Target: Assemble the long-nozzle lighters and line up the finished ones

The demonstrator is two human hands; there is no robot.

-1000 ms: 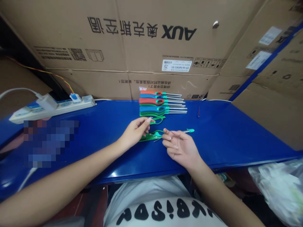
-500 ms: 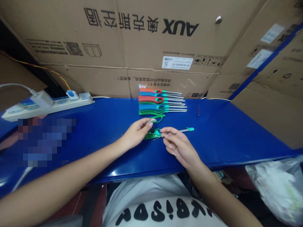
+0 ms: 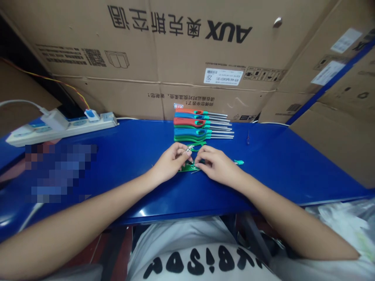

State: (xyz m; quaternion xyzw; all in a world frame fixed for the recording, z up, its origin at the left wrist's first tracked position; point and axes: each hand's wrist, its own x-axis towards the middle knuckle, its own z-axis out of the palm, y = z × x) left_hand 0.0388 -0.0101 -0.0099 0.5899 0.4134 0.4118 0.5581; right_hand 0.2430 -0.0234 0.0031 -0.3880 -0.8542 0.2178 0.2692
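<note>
My left hand [image 3: 171, 162] is closed in a pinch on a small silvery-white part [image 3: 190, 148], too small to name. Fingers curled together, my right hand [image 3: 218, 166] works over an opened green gas lighter [image 3: 186, 168]; what its fingertips grip is hidden. The lighter's innards are partly covered by both hands, and its teal nozzle end [image 3: 239, 162] shows past the right hand. Just behind the fingers lies a loose green handle shell [image 3: 202, 145]. Beyond it, several assembled lighters [image 3: 190, 132] in green, blue, red and orange lie in a stack, metal tubes toward the right.
A small screwdriver [image 3: 248, 139] lies on the blue table [image 3: 281, 168], right of the lighters. A white power strip [image 3: 73, 128] with plugs and cables sits at the left. Large cardboard boxes [image 3: 164, 74] wall off the back and right.
My right hand has moved left and in over the opened lighter, close to my left hand. The left hand still pinches the silvery part. The view has shifted slightly.
</note>
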